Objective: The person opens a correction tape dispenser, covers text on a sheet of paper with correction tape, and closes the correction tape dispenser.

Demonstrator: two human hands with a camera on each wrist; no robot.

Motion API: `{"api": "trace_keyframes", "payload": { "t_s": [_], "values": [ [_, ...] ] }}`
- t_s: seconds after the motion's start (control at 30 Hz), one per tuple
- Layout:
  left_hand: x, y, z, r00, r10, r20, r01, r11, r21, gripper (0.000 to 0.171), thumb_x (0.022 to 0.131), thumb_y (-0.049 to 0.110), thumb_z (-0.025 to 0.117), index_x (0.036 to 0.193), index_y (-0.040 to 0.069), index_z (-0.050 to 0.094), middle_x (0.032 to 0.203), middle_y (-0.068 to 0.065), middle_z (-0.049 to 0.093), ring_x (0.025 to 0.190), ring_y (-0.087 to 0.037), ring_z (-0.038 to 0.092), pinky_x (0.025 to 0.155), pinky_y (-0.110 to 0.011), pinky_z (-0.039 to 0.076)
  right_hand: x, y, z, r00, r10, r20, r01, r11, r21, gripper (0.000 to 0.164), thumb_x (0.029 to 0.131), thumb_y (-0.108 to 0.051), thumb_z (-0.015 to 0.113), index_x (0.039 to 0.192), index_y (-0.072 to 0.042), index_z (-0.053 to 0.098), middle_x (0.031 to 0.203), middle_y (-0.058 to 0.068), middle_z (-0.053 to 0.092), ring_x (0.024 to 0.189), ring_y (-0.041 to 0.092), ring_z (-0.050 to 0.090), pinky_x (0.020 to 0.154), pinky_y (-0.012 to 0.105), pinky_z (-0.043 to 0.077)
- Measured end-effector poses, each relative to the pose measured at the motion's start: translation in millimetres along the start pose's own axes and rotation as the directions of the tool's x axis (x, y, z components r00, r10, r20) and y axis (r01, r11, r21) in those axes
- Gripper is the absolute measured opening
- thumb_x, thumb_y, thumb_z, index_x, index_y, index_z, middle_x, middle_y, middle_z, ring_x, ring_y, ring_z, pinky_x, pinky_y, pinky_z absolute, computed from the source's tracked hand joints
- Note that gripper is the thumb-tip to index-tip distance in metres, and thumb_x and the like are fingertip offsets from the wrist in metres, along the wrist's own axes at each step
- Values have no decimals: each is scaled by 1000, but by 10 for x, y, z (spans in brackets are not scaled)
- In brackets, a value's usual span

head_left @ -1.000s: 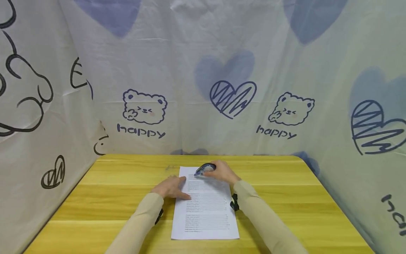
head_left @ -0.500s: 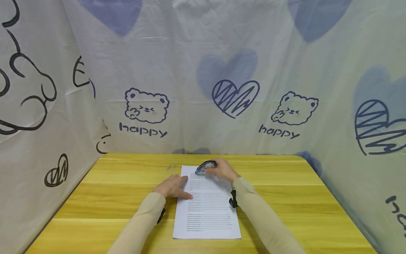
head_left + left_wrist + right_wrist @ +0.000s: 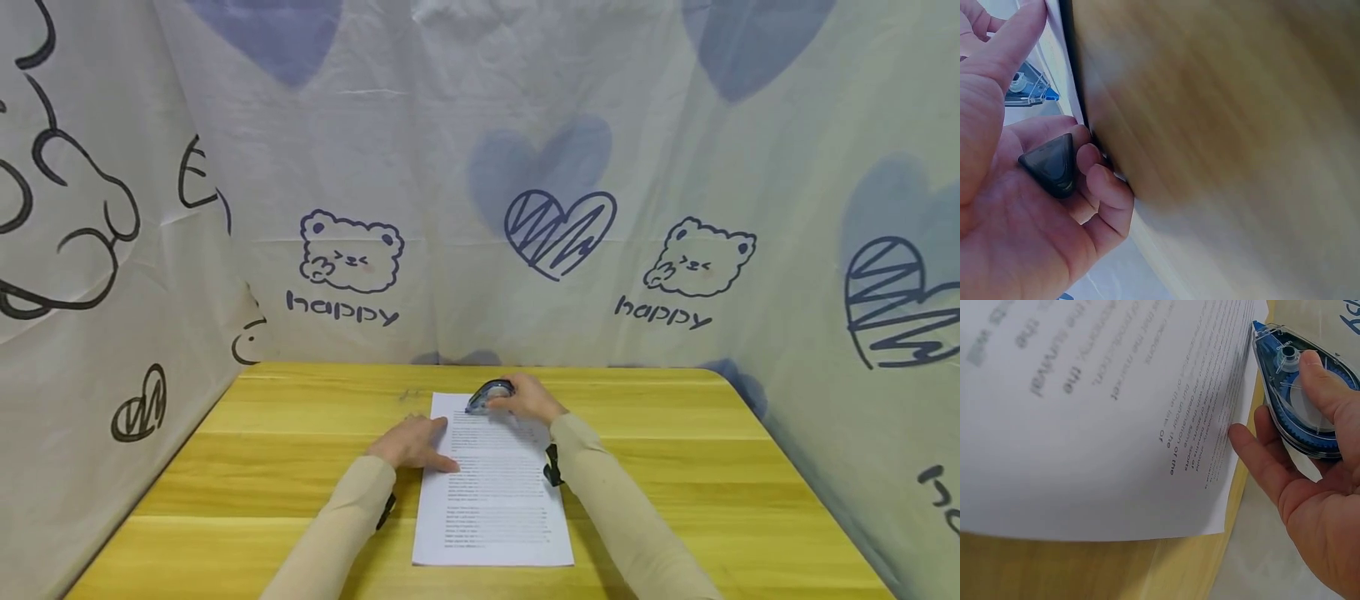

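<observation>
Head view: the right hand [image 3: 528, 400] pinches the tape [image 3: 487, 395] at the far end of the sheet [image 3: 498, 492], long axis slanting, tip down and leftward; the left hand [image 3: 412, 442], nearer the person, rests over the left edge, thumb and forefinger spread.

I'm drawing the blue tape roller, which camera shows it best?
Right wrist view: the tape roller looks biggest, its blue tip clear. The head view shows it small; the left wrist view, only its front end.
</observation>
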State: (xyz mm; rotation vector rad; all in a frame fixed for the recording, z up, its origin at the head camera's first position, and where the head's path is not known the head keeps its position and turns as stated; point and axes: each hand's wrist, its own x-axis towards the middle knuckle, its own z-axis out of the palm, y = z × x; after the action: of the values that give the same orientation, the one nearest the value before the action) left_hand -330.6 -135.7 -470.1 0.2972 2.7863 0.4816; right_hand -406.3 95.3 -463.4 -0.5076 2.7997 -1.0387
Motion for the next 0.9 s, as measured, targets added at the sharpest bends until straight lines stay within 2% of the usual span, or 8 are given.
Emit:
{"api": "trace_keyframes", "payload": {
  "t_s": [0.2, 0.43, 0.9],
  "values": [
    [8, -11, 7, 1000, 0, 1, 0, 1000, 7, 96, 73, 56, 80, 149, 11, 42, 148, -18, 47, 137, -37, 42, 114, -54, 34, 3, -7, 2, 1000, 19, -2, -19, 1000, 8, 29, 85, -31, 78, 104, -10, 71, 96, 4, 68, 79, 16, 55, 73, 31, 48],
    [33, -22, 22, 1000, -3, 0, 3, 1000, 12, 95, 74, 56, 79, 149, 12, 42, 148, -17, 47, 136, -36, 43, 114, -53, 34, 1, -14, -7, 1000, -2, -3, 2, 1000, 15, 23, 86, -28, 77, 100, -11, 71, 88, 1, 65, 74, 16, 53, 66, 28, 43],
    [30, -20, 31, 1000, 6, 1, -6, 1000, 28, 96, 74, 58, 79, 149, 11, 42, 147, -17, 48, 136, -37, 43, 113, -54, 34, 18, 11, -12, 1000, -10, 20, 10, 1000, 21, 24, 84, -29, 78, 99, -10, 71, 88, 3, 67, 69, 15, 58, 62, 27, 48]
  ]
}}
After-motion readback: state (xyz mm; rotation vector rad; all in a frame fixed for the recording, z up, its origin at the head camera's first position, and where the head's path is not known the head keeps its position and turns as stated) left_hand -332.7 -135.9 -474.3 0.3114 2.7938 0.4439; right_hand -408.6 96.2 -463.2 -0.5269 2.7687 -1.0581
